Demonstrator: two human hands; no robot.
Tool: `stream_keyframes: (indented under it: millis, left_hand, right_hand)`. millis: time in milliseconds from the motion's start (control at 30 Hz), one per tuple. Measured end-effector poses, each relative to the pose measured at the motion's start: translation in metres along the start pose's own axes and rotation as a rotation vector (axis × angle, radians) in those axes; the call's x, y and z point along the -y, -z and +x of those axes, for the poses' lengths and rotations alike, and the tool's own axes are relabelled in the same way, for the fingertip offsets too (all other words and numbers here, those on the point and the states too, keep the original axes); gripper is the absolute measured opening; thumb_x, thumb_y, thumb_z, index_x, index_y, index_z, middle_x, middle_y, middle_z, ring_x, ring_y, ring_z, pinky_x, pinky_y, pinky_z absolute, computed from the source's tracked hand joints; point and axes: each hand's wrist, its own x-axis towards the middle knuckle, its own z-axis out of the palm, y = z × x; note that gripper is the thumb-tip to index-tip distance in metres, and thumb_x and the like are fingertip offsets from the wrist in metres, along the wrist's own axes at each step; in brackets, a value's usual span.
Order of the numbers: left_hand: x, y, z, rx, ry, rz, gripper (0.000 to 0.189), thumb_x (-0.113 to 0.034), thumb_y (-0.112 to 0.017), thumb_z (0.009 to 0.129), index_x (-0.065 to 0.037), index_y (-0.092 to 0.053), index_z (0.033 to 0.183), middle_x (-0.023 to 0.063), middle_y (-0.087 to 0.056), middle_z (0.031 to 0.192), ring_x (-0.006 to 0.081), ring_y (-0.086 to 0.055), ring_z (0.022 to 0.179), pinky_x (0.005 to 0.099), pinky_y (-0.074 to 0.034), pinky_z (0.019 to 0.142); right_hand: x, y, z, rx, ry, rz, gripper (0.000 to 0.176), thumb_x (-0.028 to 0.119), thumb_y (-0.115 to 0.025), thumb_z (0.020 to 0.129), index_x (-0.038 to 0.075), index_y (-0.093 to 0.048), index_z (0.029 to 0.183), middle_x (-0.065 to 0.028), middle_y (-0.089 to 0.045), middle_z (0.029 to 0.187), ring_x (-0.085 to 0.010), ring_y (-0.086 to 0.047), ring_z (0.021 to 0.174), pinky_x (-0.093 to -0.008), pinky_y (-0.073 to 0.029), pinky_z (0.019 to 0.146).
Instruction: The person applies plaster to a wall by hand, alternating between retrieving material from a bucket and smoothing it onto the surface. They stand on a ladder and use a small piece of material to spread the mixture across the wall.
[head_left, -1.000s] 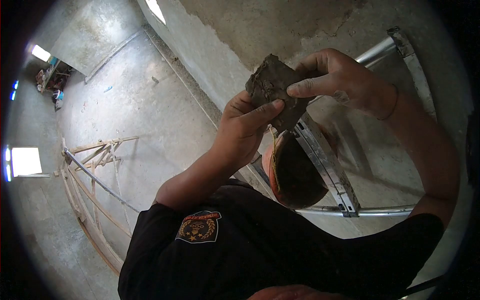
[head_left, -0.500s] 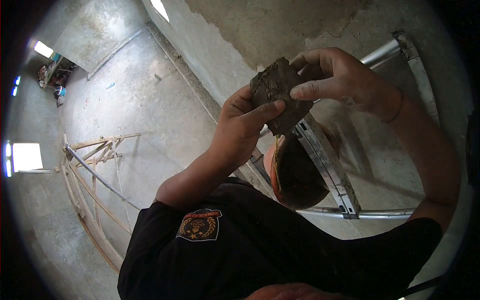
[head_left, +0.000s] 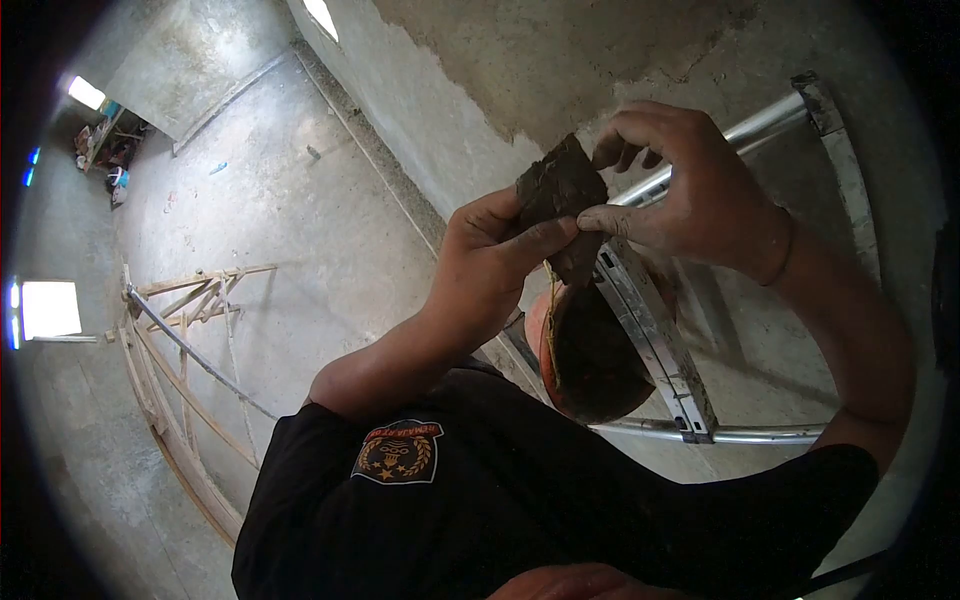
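Observation:
My left hand (head_left: 495,245) is closed on a flat, dark grey slab (head_left: 563,188) with a cracked, rough surface, like crusted mortar; its exact kind I cannot make out. The left thumb lies across the slab's face. At its right edge, my right hand (head_left: 680,190) touches the slab with the thumb tip, close to the left thumb. The other right fingers are bent and lifted apart from it. Below the slab hangs or stands an orange bucket (head_left: 547,345), dark inside, with a yellowish cord on its rim.
A metal ladder-like frame (head_left: 655,345) with silvery tubes stands beside the bucket. The wall (head_left: 560,60) ahead is partly plastered. A wooden trestle (head_left: 190,300) stands on the concrete floor (head_left: 320,240) at left. Several items lie on a far shelf (head_left: 105,145).
My right fingers have lifted off the slab, leaving the thumb at its edge. The slab has turned and dropped slightly, still in my left hand.

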Motion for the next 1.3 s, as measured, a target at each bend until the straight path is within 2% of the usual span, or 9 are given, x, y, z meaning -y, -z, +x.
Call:
stream_keyframes:
  millis: [567,600,667,800,900,1067,1100,1167,1300]
  left_hand:
    - [-0.002,-0.004,0.003,0.048,0.047,-0.115,0.021,0.002,-0.061,0.09,0.001,-0.066,0.11,0.0089,-0.07,0.102,0.0146,-0.065,0.093,0.0304,-0.051,0.085]
    - [-0.002,-0.004,0.003,0.048,0.048,-0.116,0.021,0.002,-0.061,0.09,0.001,-0.066,0.11,0.0089,-0.07,0.102,0.0146,-0.065,0.093,0.0304,-0.051,0.085]
    - [-0.002,-0.004,0.004,-0.001,0.071,-0.12,0.019,0.001,-0.061,0.09,0.002,-0.065,0.108,0.0087,-0.069,0.101,0.0147,-0.065,0.092,0.0302,-0.051,0.084]
    - [-0.003,-0.005,0.008,-0.099,0.095,-0.173,0.016,0.001,-0.061,0.09,0.003,-0.065,0.106,0.0084,-0.069,0.099,0.0146,-0.064,0.091,0.0299,-0.051,0.083]
    - [-0.001,-0.005,0.009,-0.147,0.113,-0.188,0.014,0.0,-0.06,0.09,0.003,-0.065,0.104,0.0082,-0.069,0.099,0.0145,-0.064,0.089,0.0295,-0.051,0.083]
    - [0.007,-0.005,0.006,-0.116,0.104,-0.143,0.014,-0.002,-0.062,0.09,0.002,-0.065,0.103,0.0077,-0.069,0.098,0.0142,-0.064,0.088,0.03,-0.05,0.082]
    - [0.007,-0.005,0.006,-0.115,0.103,-0.143,0.014,-0.002,-0.062,0.09,0.002,-0.065,0.103,0.0077,-0.069,0.098,0.0142,-0.064,0.088,0.03,-0.05,0.082]
    - [0.009,-0.006,0.006,-0.096,0.13,-0.145,0.014,-0.001,-0.062,0.09,0.002,-0.065,0.103,0.0072,-0.069,0.097,0.0136,-0.064,0.09,0.0296,-0.051,0.083]
    - [0.011,-0.008,0.005,-0.066,0.085,-0.128,0.017,0.0,-0.061,0.091,0.002,-0.064,0.107,0.0071,-0.068,0.1,0.0133,-0.064,0.092,0.0295,-0.051,0.084]
  right_hand:
    - [-0.004,-0.001,-0.001,-0.091,0.082,0.146,0.011,0.008,-0.072,0.077,-0.002,-0.07,0.081,-0.0132,-0.065,0.074,-0.0228,-0.065,0.066,-0.0354,-0.05,0.063]
    - [-0.002,0.002,0.0,-0.09,0.08,0.147,0.011,0.008,-0.072,0.077,-0.002,-0.07,0.081,-0.0132,-0.065,0.074,-0.0228,-0.065,0.066,-0.0354,-0.05,0.063]
    - [0.002,0.007,0.0,0.012,-0.24,0.227,0.016,0.007,-0.069,0.079,-0.003,-0.069,0.091,-0.0153,-0.066,0.08,-0.0233,-0.066,0.071,-0.0359,-0.051,0.066]
    - [-0.02,-0.011,-0.005,-0.15,-0.234,0.006,0.023,0.007,-0.066,0.081,-0.003,-0.067,0.102,-0.0176,-0.066,0.086,-0.0238,-0.066,0.078,-0.038,-0.052,0.069]
    - [-0.017,-0.015,-0.004,-0.311,0.058,-0.249,0.035,0.005,-0.064,0.08,-0.002,-0.063,0.114,-0.0196,-0.065,0.088,-0.0271,-0.066,0.082,-0.0408,-0.052,0.073]
    - [0.0,0.007,0.001,0.162,-0.283,-0.216,0.034,0.008,-0.065,0.081,-0.002,-0.064,0.113,-0.02,-0.067,0.092,-0.0322,-0.066,0.082,-0.0397,-0.052,0.079]
    - [-0.003,0.003,-0.001,0.161,-0.284,-0.217,0.034,0.008,-0.065,0.081,-0.002,-0.064,0.113,-0.02,-0.067,0.092,-0.0322,-0.066,0.082,-0.0397,-0.052,0.079]
    - [-0.011,-0.01,-0.006,-0.159,-0.124,-0.151,0.026,0.017,-0.07,0.082,0.0,-0.069,0.102,-0.0175,-0.069,0.086,-0.0291,-0.067,0.077,-0.0378,-0.052,0.075]
    - [-0.005,-0.008,-0.004,-0.088,-0.151,0.013,0.03,0.025,-0.074,0.08,0.002,-0.071,0.097,-0.0159,-0.069,0.08,-0.0266,-0.067,0.07,-0.0374,-0.052,0.071]
